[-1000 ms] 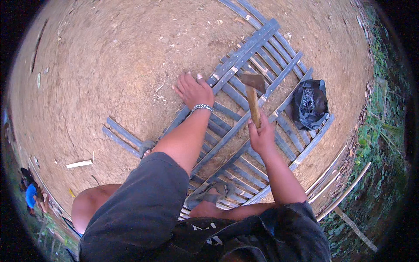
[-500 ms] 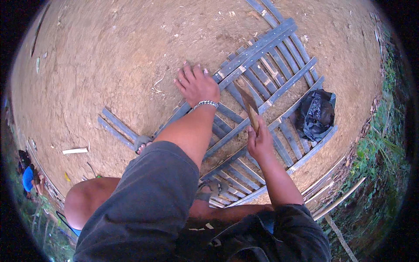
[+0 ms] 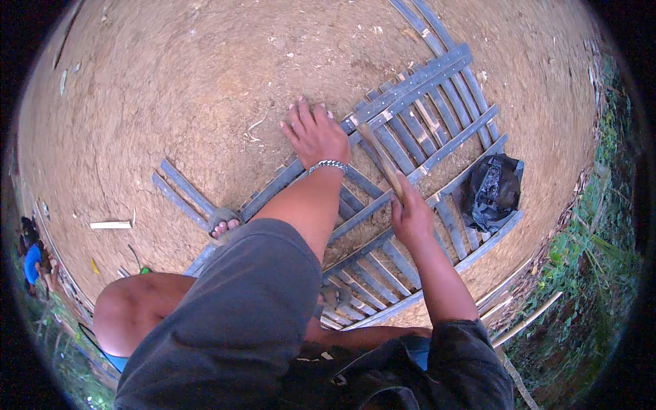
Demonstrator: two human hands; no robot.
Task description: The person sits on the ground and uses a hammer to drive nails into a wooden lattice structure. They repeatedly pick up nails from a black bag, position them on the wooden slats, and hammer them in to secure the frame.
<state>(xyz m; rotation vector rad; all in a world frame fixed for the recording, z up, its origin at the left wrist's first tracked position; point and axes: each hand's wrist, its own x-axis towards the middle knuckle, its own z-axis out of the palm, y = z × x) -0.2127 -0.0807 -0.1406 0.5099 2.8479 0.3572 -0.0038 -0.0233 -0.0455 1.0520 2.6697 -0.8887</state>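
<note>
My left hand (image 3: 318,135) rests palm down with its fingers spread, beside the upper edge of a dark slatted wooden frame (image 3: 410,89). A silver chain bracelet (image 3: 328,165) circles that wrist. In my right hand (image 3: 412,213) is a machete (image 3: 380,154), gripped by its handle over the frame. Its blade now shows nearly edge-on, with the far end near the frame's double rail, just right of my left hand. Whether the tip touches the wood I cannot tell. Long rails and many narrow slats make up the frame, which lies on bare soil.
A black plastic bag (image 3: 493,193) lies on the frame's right side. My sandalled foot (image 3: 223,224) is at its left end. A pale wood piece (image 3: 111,225) lies farther left. Green plants (image 3: 581,253) border the right, near a pole (image 3: 527,318). Someone in blue (image 3: 32,265) is far left.
The machete has turned from showing its broad side to nearly edge-on, and its tip has shifted slightly left. My left hand stays on the same spot by the frame; the whole view has shifted slightly.
</note>
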